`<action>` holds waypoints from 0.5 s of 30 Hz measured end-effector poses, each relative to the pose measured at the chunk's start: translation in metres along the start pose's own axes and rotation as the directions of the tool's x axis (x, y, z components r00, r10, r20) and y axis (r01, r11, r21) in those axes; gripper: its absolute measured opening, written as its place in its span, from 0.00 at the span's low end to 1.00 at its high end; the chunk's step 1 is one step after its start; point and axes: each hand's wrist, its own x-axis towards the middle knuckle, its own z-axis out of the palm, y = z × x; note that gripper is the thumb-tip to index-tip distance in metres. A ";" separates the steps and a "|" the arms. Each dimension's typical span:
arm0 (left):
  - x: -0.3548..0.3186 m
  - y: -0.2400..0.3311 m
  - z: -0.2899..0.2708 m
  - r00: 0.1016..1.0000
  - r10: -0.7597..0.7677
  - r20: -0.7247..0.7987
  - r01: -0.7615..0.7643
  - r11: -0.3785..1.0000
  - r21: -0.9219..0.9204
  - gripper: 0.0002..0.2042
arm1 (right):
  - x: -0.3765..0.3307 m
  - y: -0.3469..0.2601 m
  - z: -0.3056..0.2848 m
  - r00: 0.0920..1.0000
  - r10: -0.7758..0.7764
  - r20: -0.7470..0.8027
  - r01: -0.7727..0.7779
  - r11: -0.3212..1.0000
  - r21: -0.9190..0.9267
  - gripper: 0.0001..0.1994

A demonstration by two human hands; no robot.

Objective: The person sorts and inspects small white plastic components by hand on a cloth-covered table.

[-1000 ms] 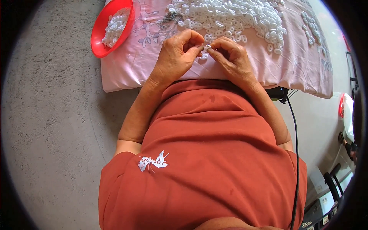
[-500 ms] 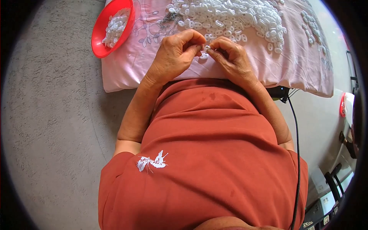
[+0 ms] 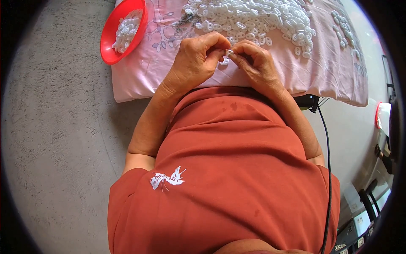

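Note:
Over the near part of the pink cloth, my two hands meet at the fingertips. My right hand [image 3: 259, 67] pinches a small white oval plastic piece [image 3: 229, 52] between thumb and forefinger. My left hand [image 3: 195, 57] is closed in a pinch right beside that piece; whatever lies in its fingertips is too small to make out. Just below the fingers, another white oval piece [image 3: 224, 62] rests on the cloth. Beyond the hands spreads a large heap of white two-holed oval pieces [image 3: 253, 19]. Thin grey metal bits [image 3: 186, 23] lie at the heap's left side.
A red bowl [image 3: 108, 44] with white pieces in it stands at the cloth's left edge. More pieces [image 3: 343, 28] lie in a strip at the far right of the pink cloth [image 3: 139, 82]. A black cable [image 3: 327, 161] hangs down on the right, over grey floor.
My left fingertips have come slightly right, closer to the white piece in my right hand. The right hand has hardly moved.

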 end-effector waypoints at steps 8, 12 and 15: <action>0.001 -0.007 0.003 0.995 -0.102 -0.018 0.097 0.983 -0.158 0.06 | 0.000 0.001 0.001 0.997 0.038 -0.066 -0.034 0.997 0.066 0.05; -0.001 -0.009 0.002 0.965 -0.262 0.008 0.259 0.947 -0.189 0.06 | -0.001 -0.004 0.000 0.990 0.113 -0.087 -0.097 0.981 0.168 0.05; -0.003 -0.003 0.007 0.965 -0.251 0.073 0.261 0.924 -0.280 0.05 | -0.001 -0.004 0.000 0.988 0.120 -0.096 -0.099 0.974 0.204 0.05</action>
